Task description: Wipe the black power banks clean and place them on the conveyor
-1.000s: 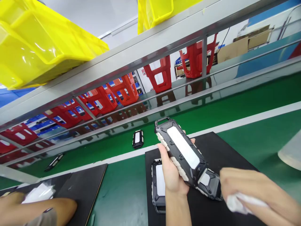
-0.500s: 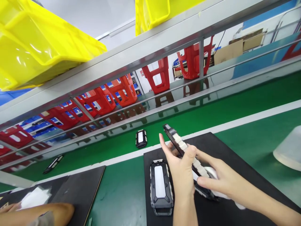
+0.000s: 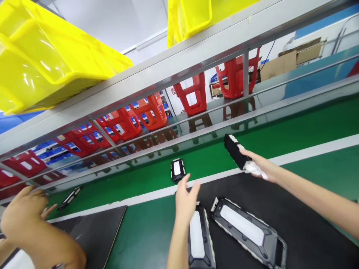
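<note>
My right hand (image 3: 259, 164) grips a black device (image 3: 235, 150) with pale edge pieces and a white cloth (image 3: 255, 169), over the green belt. My left hand (image 3: 186, 196) has its fingers apart and holds nothing. It is just in front of a small black device with a white panel (image 3: 177, 169) on the belt, and partly over a larger one (image 3: 197, 237) on the black mat. Another large black device with a white panel (image 3: 244, 226) lies slanted on the mat to the right.
Another person's hand (image 3: 26, 209) is at the left, beside a further device (image 3: 69, 198) on the belt. Yellow bins (image 3: 56, 56) sit on a grey shelf beam (image 3: 157, 74) overhead. Red stools (image 3: 193, 95) stand behind the belt.
My hands have separated; the right carried a device and cloth up over the belt, the left moved left. A large device now shows on the mat. The other person's arm has risen.
</note>
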{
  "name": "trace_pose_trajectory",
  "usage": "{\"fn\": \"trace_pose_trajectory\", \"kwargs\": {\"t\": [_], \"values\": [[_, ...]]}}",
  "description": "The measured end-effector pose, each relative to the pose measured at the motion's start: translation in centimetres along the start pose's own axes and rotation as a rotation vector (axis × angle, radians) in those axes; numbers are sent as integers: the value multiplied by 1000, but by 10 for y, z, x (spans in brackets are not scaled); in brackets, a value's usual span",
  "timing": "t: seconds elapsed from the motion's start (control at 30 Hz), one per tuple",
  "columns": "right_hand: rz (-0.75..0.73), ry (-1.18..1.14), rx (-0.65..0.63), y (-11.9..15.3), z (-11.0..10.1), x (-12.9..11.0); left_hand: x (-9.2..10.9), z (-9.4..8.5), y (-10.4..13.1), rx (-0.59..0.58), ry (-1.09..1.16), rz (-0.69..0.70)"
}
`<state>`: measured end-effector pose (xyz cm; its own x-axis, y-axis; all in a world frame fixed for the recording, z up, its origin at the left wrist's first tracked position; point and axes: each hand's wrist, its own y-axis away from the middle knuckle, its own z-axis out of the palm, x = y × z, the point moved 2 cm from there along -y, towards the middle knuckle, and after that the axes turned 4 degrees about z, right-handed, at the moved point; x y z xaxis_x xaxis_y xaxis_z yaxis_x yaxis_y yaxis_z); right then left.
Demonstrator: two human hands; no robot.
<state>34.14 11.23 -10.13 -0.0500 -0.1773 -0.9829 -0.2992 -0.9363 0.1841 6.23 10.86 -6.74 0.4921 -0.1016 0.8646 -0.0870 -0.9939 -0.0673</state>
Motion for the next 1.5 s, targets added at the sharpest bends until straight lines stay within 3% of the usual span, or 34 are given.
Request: {"fn": "trace_pose_trajectory", "kwargs": {"t": [0.13,0.2,0.27,0.4,0.5,0.6,0.73,0.83,0.9,1.03,1.1,1.17,1.27,1.37,1.5], "values": [[43,239,186,-74,-25,-13,-33,-27,-54,108,-297,-96],[-16,331,275,-100,-35,-11,-43,-25,-80,140,-436,-141],[-132,392,334,-117,-42,-5,-49,-11,-103,160,-549,-172],[-395,440,373,-133,-46,12,-55,30,-140,195,-689,-207],[-557,430,360,-138,-43,20,-60,55,-154,224,-722,-231],[-625,392,332,-137,-41,20,-62,64,-160,258,-703,-248],[-549,335,262,-130,-27,8,-56,57,-158,258,-598,-230],[-429,298,119,-115,3,-8,-35,45,-140,243,-479,-100],[-353,257,-3,-93,27,-21,-15,38,-117,244,-391,45],[-391,101,-185,-13,63,-49,20,33,-46,271,-257,288],[-435,38,-239,34,70,-59,30,37,-7,372,-185,400],[-439,24,-252,78,70,-63,35,47,30,462,-141,458],[-477,21,-243,129,62,-58,32,63,77,473,-71,417],[-499,90,-211,162,47,-41,21,68,115,412,117,286],[-594,338,-18,196,30,-6,5,53,152,235,445,209]]}}
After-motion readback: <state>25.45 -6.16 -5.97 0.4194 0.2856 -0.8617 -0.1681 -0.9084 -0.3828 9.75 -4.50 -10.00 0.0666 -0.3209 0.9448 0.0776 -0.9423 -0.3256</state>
